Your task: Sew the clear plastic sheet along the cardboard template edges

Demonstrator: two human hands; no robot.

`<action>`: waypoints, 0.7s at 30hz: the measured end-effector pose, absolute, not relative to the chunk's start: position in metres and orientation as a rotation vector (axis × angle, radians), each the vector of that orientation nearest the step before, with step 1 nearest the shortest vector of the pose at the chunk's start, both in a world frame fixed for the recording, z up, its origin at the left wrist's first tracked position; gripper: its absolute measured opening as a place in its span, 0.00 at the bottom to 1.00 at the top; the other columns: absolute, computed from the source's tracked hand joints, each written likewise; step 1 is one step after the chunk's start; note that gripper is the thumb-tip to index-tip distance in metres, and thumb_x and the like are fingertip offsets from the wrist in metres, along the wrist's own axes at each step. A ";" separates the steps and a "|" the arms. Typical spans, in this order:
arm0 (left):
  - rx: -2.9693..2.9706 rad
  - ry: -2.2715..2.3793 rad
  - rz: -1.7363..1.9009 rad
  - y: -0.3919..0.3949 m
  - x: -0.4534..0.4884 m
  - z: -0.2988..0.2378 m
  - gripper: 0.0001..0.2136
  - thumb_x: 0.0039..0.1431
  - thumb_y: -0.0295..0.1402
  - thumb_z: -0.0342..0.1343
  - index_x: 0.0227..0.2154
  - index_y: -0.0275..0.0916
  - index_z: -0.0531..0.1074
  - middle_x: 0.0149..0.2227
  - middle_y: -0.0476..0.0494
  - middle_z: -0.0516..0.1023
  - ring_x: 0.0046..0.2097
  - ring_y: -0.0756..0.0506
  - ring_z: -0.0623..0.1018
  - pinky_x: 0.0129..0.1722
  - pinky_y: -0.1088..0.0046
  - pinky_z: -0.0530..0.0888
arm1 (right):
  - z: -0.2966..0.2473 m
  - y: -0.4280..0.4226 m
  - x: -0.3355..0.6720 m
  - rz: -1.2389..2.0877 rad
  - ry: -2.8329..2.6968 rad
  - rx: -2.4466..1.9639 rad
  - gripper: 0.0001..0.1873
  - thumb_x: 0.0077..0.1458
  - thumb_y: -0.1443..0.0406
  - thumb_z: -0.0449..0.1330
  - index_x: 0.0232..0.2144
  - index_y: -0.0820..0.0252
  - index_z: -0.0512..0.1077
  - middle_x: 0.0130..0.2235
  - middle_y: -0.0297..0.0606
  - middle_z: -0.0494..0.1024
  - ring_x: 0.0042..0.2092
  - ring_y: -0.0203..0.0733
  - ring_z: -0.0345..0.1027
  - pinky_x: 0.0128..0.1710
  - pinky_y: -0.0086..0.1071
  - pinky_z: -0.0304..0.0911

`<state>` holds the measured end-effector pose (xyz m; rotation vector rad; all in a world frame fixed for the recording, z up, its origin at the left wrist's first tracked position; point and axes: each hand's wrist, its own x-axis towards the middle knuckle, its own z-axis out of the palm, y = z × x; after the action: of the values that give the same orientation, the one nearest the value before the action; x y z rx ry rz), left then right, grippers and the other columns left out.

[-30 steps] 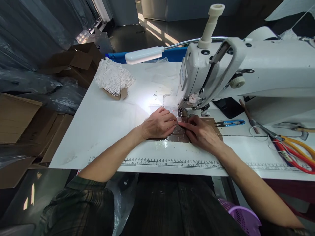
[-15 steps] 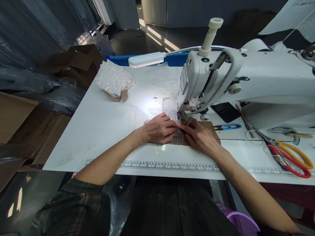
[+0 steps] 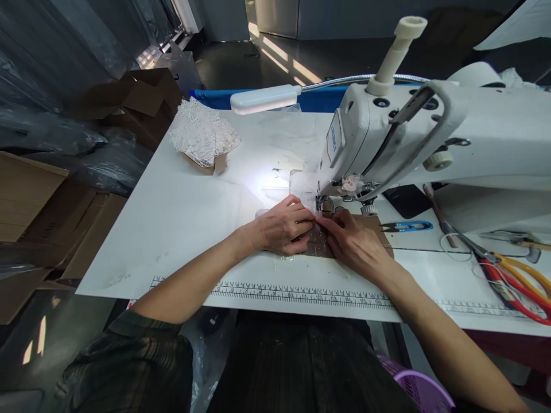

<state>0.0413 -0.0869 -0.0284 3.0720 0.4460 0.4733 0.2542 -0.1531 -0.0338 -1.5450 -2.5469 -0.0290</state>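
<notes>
Both hands work close together just in front of the needle area of a white sewing machine [image 3: 357, 135]. My left hand [image 3: 286, 226] is closed, its fingers curled down by the presser foot [image 3: 319, 202]. My right hand [image 3: 355, 241] is closed too, with thumb and index finger reaching to the left fingertips. Whatever they pinch is hidden by the fingers. A thin, shiny see-through material [image 3: 316, 244] shows below and between the hands, over a brown plate [image 3: 370, 226] on the machine bed.
Blue thread snips [image 3: 407, 226] and scissors with red and orange handles [image 3: 512, 275] lie right. White lace [image 3: 204, 132] is heaped at the far left of the white table [image 3: 172, 229]. A lamp [image 3: 264, 99] reaches over the back; a printed ruler [image 3: 301, 295] runs along the front edge.
The camera view has shifted slightly, so the machine appears further right and larger. Both hands keep nearly the same place and pose by the presser foot.
</notes>
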 end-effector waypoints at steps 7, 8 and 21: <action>3.022 0.551 0.383 -0.085 0.042 -0.025 0.13 0.62 0.33 0.47 0.42 0.37 0.75 0.43 0.39 0.76 0.40 0.43 0.73 0.44 0.61 0.66 | -0.030 -0.151 0.250 -0.020 -2.557 -1.689 0.23 0.62 0.66 0.47 0.58 0.56 0.67 0.46 0.51 0.70 0.32 0.42 0.67 0.22 0.30 0.55; 3.021 0.561 0.379 -0.085 0.042 -0.024 0.14 0.63 0.34 0.46 0.43 0.36 0.75 0.44 0.38 0.76 0.40 0.43 0.73 0.44 0.61 0.66 | -0.030 -0.151 0.250 -0.016 -2.556 -1.687 0.23 0.62 0.66 0.47 0.58 0.57 0.67 0.46 0.51 0.70 0.32 0.42 0.67 0.22 0.30 0.55; 3.015 0.654 0.322 -0.080 0.041 -0.028 0.17 0.66 0.38 0.46 0.49 0.34 0.72 0.52 0.35 0.72 0.44 0.41 0.73 0.47 0.59 0.65 | -0.031 -0.151 0.251 0.037 -2.514 -1.643 0.22 0.63 0.66 0.45 0.56 0.59 0.68 0.46 0.51 0.71 0.33 0.43 0.67 0.24 0.31 0.56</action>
<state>0.0411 -0.0805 -0.0278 3.0148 0.6544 0.3223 0.2514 -0.1507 -0.0313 -1.6426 -2.5140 0.0366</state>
